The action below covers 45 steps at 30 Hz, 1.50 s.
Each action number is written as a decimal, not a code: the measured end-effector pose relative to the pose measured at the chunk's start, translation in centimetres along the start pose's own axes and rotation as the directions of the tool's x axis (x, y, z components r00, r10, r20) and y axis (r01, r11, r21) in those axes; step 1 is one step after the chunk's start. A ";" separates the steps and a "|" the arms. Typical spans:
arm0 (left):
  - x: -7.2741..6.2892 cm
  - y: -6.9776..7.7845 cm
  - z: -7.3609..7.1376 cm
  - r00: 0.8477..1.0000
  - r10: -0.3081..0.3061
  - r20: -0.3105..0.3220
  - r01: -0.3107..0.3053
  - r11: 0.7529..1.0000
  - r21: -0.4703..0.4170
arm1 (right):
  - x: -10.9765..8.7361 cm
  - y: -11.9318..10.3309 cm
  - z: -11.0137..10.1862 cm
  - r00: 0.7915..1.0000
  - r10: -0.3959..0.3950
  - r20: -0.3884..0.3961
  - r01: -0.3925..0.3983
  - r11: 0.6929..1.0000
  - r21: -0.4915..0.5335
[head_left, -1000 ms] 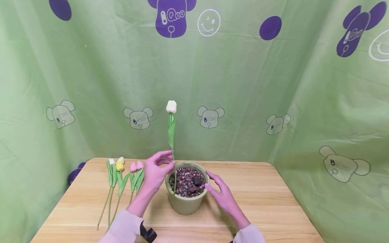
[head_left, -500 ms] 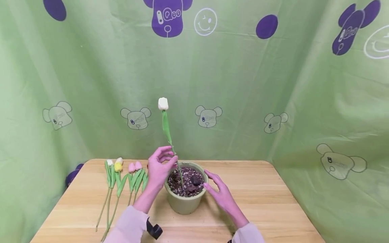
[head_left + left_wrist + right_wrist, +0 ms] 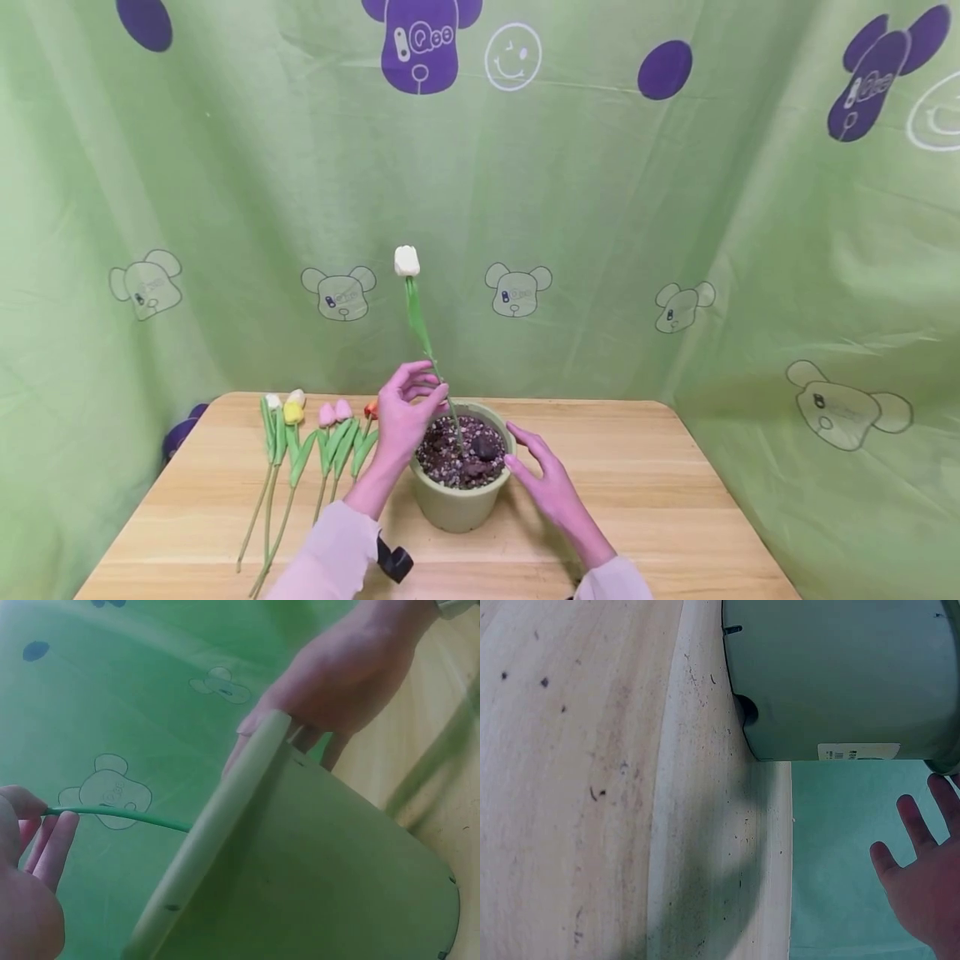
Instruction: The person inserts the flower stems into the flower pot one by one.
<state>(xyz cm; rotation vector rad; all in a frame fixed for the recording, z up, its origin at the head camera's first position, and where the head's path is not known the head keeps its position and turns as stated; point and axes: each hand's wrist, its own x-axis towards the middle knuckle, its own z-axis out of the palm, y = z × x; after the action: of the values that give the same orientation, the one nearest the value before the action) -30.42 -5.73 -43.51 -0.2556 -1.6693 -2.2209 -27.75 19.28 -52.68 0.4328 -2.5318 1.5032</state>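
My left hand (image 3: 401,421) pinches the green stem of a white tulip (image 3: 407,261) between thumb and fingertips. The flower leans to the left, and its stem slants down to the soil (image 3: 450,473) in a pale green pot (image 3: 456,510). Whether the stem's tip has entered the soil cannot be made out. In the left wrist view, the stem (image 3: 135,816) bends slightly and passes behind the pot's rim. My right hand (image 3: 553,483) touches the rim's right side with extended fingers; the right wrist view shows these fingers (image 3: 916,825) spread beside the pot (image 3: 840,682).
Left of the pot, several tulips lie on the wooden table (image 3: 615,500): white, a yellow one (image 3: 293,412), pink ones (image 3: 327,414) and an orange-red one (image 3: 371,409) partly behind my left hand. Dark lumps (image 3: 483,447) sit on the soil. A green curtain (image 3: 600,208) hangs behind.
My left hand has moved right with the white tulip. Its stem has gone from upright near the pot's left side to slanted, lower end nearer the soil's middle. My right hand stays at the rim.
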 end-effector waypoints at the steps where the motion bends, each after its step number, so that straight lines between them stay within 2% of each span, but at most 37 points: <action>1: 0.0 -0.1 0.1 1.000 0.003 0.003 -0.003 1.000 -0.002 | 0.0 0.0 0.0 1.000 0.001 -0.001 -0.001 1.000 0.001; 22: 0.2 -2.1 1.2 0.998 0.063 0.003 -0.063 0.998 -0.013 | 0.0 -0.2 0.0 1.000 0.014 0.007 -0.014 1.000 0.015; 39: 0.1 -2.6 1.1 0.998 0.061 0.009 -0.061 0.998 0.010 | -0.1 -0.3 0.2 1.000 0.004 0.002 -0.004 1.000 0.016; 45: 0.1 -2.7 1.3 0.998 0.056 0.037 -0.057 0.998 0.022 | 0.0 -0.3 0.3 1.000 -0.008 -0.011 0.009 1.000 0.013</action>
<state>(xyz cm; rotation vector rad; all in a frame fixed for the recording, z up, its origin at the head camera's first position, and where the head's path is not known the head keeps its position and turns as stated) -31.59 -3.84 -45.54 -0.3346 -1.6847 -2.1666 -27.61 18.90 -52.58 0.4355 -2.5098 1.5163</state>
